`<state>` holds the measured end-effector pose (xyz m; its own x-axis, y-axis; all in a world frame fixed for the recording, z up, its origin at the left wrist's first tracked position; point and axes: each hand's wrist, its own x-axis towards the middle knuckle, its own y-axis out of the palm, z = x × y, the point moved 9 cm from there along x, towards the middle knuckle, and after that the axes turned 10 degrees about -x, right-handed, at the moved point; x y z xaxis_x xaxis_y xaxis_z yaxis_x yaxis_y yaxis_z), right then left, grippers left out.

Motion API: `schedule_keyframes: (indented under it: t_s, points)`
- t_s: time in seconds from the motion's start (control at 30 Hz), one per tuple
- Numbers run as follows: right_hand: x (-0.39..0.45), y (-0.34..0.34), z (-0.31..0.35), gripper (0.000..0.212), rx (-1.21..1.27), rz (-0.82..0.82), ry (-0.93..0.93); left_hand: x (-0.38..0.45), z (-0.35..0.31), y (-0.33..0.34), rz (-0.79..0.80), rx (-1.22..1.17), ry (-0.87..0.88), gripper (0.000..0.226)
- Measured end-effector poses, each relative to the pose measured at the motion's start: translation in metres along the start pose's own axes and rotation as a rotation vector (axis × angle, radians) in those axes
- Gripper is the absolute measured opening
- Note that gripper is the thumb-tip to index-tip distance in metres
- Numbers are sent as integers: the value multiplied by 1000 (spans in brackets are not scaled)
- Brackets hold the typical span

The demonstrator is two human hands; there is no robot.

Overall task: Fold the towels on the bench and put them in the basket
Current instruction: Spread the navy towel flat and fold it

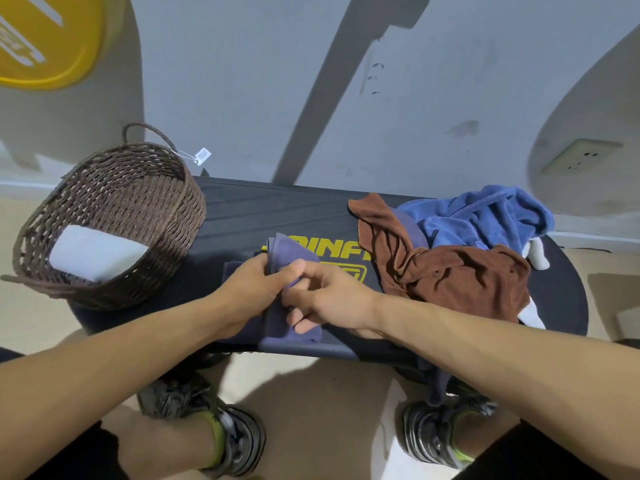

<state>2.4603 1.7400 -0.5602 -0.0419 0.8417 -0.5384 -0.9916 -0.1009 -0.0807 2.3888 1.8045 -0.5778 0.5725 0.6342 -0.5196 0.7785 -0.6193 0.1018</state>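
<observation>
1. A black bench point(277, 209) with yellow lettering runs across the middle of the view, in front of a grey wall.
2. A purple towel point(294, 254) lies partly folded on the near middle of the bench, covering part of the lettering.
3. The left hand point(249, 289) grips the towel's left part, with the fingers curled into the cloth and the thumb on top.
4. The right hand point(325, 299) pinches a fold of the same towel between thumb and curled fingers, touching the left hand.
5. A brown woven basket point(166, 216) stands on the left end of the bench, tilted toward the camera, with a paper tag hanging from its handle.
6. A folded white towel point(97, 254) lies inside the basket against its near wall.
7. A crumpled brown towel point(457, 278) lies on the right part of the bench, just beside the purple one.
8. A crumpled blue towel point(485, 216) lies behind the brown one, touching it.
9. A bit of white cloth point(536, 254) shows at the right edge of the pile.
</observation>
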Motion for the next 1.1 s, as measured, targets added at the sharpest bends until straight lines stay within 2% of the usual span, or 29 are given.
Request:
schedule_keyframes:
  t_s: [0.07, 0.13, 0.2, 0.27, 0.33, 0.4, 0.53, 0.73, 0.87, 1.0, 1.1]
  points:
    - [8, 5, 2, 10, 21, 15, 46, 3, 4, -26, -96, 100, 38, 26]
    - [16, -8, -3, 13, -45, -111, 90, 6, 9, -46, -146, 157, 41, 14]
    - [21, -25, -4, 12, -352, -261, 35, 10, 18, -61, -176, 219, 17, 7]
    - [25, -27, 4, 13, -759, -321, -119, 13, 31, -71, -172, 229, -59, 9]
    - [31, -12, 2, 25, -992, -254, -235, 16, 45, -80, -164, 228, -134, 11]
    - [40, 3, -11, 40, -1119, -148, -265, 17, 53, -89, -178, 250, -171, 13]
    - [54, 18, -30, 57, -1189, -41, -259, 19, 58, -101, -197, 305, -175, 18]
    - [64, 36, -30, 60, -1300, -26, -322, 26, 51, -110, -230, 453, -97, 17]
    - [66, 40, -41, 61, -1315, 2, -300, 29, 46, -119, -273, 671, -67, 15]
    - [73, 39, -49, 63, -1367, 15, -291, 23, 38, -129, -379, 855, -18, 28]
    - [74, 42, -54, 63, -1427, 30, -313, 20, 40, -128, -340, 988, -92, 41]
